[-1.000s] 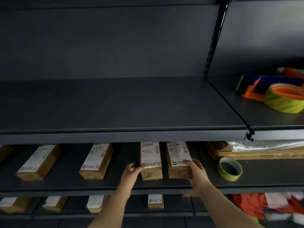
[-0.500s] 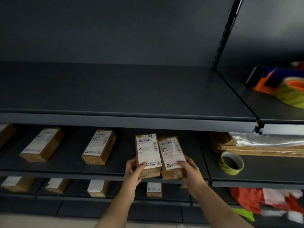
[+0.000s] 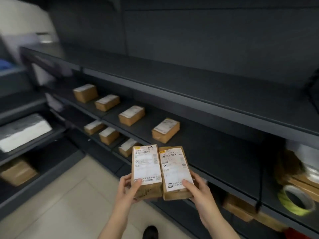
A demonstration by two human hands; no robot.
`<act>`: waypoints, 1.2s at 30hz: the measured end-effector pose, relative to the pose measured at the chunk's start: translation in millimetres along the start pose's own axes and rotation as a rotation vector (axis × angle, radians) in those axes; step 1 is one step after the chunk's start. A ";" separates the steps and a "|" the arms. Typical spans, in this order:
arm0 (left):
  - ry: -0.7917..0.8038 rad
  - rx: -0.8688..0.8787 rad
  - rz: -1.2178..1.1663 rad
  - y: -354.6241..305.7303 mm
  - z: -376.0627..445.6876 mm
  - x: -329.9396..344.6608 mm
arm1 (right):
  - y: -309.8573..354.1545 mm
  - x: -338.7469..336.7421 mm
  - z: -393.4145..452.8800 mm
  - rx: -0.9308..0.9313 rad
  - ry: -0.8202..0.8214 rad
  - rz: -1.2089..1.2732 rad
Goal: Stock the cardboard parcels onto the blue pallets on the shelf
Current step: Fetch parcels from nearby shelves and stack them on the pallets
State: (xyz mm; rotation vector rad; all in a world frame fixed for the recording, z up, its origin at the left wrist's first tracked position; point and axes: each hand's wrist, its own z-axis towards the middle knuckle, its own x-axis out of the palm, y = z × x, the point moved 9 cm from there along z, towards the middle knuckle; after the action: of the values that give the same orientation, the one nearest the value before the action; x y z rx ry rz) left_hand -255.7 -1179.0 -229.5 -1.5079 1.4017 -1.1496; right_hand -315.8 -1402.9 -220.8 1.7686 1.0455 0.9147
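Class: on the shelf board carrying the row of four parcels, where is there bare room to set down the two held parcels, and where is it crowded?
Bare board lies right of the nearest shelved parcel, running toward the tape roll. Narrower gaps separate the four spaced parcels, such as beside the second-nearest parcel. The far right, around the roll and wrapped goods, is crowded.

1. the shelf (image 3: pixel 224 94) is dark grey, boards and back panel alike.
2. the two held parcels (image 3: pixel 162 171) in front of the shelf are brown cardboard, each topped with a white label printed with black barcodes.
3. the parcels on the shelf (image 3: pixel 132 115) are the same brown with white labels.
4. the tape roll (image 3: pixel 296 200) at the shelf's right end is yellow with green stripes.
5. the floor (image 3: pixel 69 204) below the shelf is pale beige tile.
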 end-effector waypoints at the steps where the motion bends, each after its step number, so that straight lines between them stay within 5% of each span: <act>1: -0.041 0.028 0.002 -10.3 -8.6 -20.3 | 5.9 20.5 -3.4 -0.006 0.055 -0.007; 14: -0.439 0.301 -0.153 -119.3 -72.0 -260.0 | 65.2 305.2 -46.1 -0.169 0.672 -0.154; 36: -0.731 0.513 -0.180 -265.8 -32.1 -615.1 | 57.0 735.4 -50.6 -0.243 0.937 -0.107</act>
State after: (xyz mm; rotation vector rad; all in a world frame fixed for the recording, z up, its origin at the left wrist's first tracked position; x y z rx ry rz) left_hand -199.1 -538.6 -37.8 -1.4643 0.4457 -0.8319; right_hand -65.8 -732.8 -33.6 1.0375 1.4869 1.7839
